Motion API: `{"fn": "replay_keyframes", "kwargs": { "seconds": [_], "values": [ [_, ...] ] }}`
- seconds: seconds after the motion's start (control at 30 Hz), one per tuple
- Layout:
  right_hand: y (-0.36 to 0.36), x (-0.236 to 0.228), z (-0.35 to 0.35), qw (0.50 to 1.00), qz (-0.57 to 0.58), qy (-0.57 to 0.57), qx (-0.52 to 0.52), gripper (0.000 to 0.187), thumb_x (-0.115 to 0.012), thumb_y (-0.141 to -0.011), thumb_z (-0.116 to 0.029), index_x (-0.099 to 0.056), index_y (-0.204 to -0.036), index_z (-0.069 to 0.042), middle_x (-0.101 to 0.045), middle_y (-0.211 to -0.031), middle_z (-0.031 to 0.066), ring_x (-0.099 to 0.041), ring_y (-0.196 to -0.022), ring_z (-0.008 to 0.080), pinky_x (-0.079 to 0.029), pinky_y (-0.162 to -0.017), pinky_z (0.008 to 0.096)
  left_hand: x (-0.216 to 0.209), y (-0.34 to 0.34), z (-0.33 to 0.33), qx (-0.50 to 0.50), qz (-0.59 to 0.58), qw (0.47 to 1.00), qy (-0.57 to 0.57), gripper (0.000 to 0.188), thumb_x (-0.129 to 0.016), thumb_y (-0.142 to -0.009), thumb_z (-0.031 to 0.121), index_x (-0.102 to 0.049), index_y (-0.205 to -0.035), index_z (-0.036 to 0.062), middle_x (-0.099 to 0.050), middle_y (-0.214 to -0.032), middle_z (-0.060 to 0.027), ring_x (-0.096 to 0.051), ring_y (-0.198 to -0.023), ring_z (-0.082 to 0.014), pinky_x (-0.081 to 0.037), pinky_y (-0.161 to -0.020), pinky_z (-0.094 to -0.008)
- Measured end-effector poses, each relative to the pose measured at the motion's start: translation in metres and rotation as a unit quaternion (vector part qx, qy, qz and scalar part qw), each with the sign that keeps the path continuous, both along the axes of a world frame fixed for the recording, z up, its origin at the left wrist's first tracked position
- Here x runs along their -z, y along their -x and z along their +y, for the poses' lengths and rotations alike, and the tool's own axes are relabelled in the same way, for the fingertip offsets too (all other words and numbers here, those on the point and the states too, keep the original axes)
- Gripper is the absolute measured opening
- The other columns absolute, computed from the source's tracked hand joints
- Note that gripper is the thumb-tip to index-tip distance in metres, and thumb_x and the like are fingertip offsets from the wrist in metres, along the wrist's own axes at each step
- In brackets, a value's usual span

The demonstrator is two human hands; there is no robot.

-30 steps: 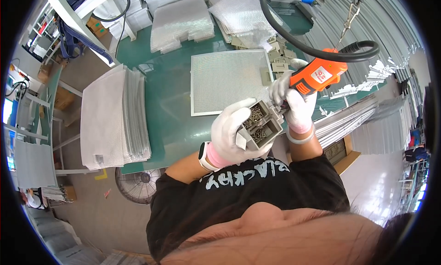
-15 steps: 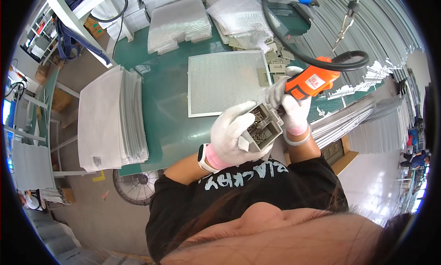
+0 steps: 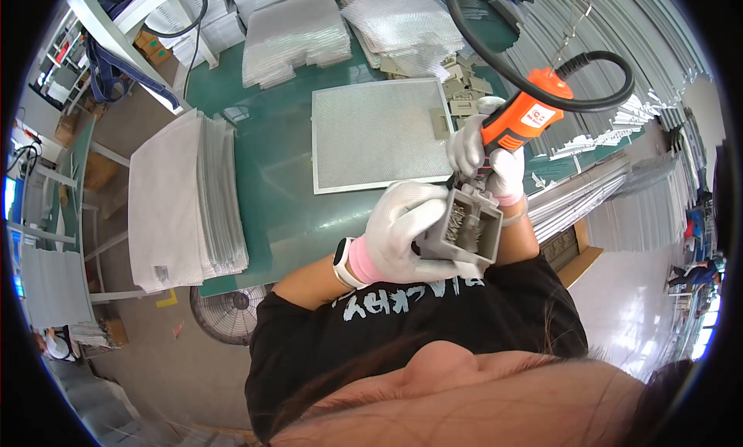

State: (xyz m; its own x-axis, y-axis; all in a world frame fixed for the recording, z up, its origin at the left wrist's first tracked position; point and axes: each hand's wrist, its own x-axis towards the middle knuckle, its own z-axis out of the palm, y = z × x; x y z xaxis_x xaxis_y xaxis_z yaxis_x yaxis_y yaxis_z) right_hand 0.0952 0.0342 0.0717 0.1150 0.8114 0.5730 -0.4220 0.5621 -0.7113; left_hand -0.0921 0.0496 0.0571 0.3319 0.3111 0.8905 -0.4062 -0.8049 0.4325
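Note:
My gloved left hand (image 3: 398,234) grips a small grey screw box (image 3: 474,252) just in front of my chest, its compartments facing up. Loose metal screws (image 3: 457,221) lie inside. My right hand (image 3: 507,172), also in a white glove, is wrapped round an orange and black electric screwdriver (image 3: 522,122), whose lower end is close to the box's far side. The tip is hidden by the glove and box. Beyond my left hand, a framed mesh panel (image 3: 375,137) lies flat on the green table, with a small beige plate (image 3: 440,124) at its right edge.
A stack of mesh sheets (image 3: 166,199) stands at the table's left, with more sheets (image 3: 294,33) at the back. Beige plates (image 3: 466,91) pile beyond the panel. A thick black cable (image 3: 495,79) loops above. Metal strips (image 3: 619,68) fill the right, and a fan (image 3: 228,314) is below.
The screw box has moved slightly right and toward me, turning in my left hand. The screwdriver has shifted a little left and stands closer to the box.

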Motion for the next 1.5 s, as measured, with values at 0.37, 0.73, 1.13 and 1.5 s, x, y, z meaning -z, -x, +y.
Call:
{"fn": "replay_keyframes", "kwargs": {
  "seconds": [0.37, 0.73, 1.13, 1.5],
  "values": [
    [-0.007, -0.015, -0.012, 0.982, -0.098, 0.132, 0.092, 0.054, -0.067, -0.086, -0.015, -0.047, -0.135, -0.002, -0.056, -0.088, 0.0065, -0.055, -0.074, 0.0174, -0.047, -0.070, 0.0332, -0.004, -0.015, 0.026, 0.118, 0.089, 0.989, 0.002, 0.075, -0.093, -0.061, 0.037, -0.051, -0.117, 0.0101, -0.056, -0.130, -0.0207, -0.059, -0.107, -0.0391, -0.046, -0.092, -0.0470],
    [-0.030, -0.073, -0.094, 0.810, -0.437, 0.388, 0.052, 0.094, -0.065, -0.095, -0.043, -0.012, -0.158, 0.004, -0.069, -0.097, 0.0145, -0.064, -0.080, 0.0169, -0.052, -0.074, 0.0302, 0.004, -0.049, 0.028, -0.088, 0.027, 0.993, -0.074, 0.072, -0.095, -0.060, 0.027, -0.048, -0.113, 0.0147, -0.054, -0.124, -0.0137, -0.053, -0.113, -0.0383, -0.042, -0.097, -0.0507],
    [-0.046, -0.096, -0.069, 0.797, -0.276, 0.508, -0.175, 0.081, -0.070, -0.093, -0.024, -0.023, -0.156, -0.002, -0.065, -0.106, 0.0046, -0.064, -0.091, 0.0109, -0.055, -0.074, 0.0265, 0.009, -0.070, 0.018, -0.044, 0.008, 0.994, -0.104, 0.079, -0.092, -0.068, 0.034, -0.039, -0.123, 0.0144, -0.050, -0.125, -0.0147, -0.053, -0.119, -0.0396, -0.039, -0.107, -0.0572],
    [-0.037, -0.063, -0.035, 0.784, -0.426, 0.440, -0.104, 0.041, -0.068, -0.085, -0.011, -0.055, -0.124, -0.007, -0.063, -0.079, 0.0007, -0.057, -0.063, 0.0074, -0.047, -0.055, 0.0238, -0.002, -0.072, 0.017, -0.093, -0.015, 0.990, -0.102, 0.089, -0.093, -0.066, 0.016, -0.035, -0.134, 0.0181, -0.047, -0.130, -0.0168, -0.061, -0.111, -0.0365, -0.052, -0.092, -0.0479]
  ]
}}
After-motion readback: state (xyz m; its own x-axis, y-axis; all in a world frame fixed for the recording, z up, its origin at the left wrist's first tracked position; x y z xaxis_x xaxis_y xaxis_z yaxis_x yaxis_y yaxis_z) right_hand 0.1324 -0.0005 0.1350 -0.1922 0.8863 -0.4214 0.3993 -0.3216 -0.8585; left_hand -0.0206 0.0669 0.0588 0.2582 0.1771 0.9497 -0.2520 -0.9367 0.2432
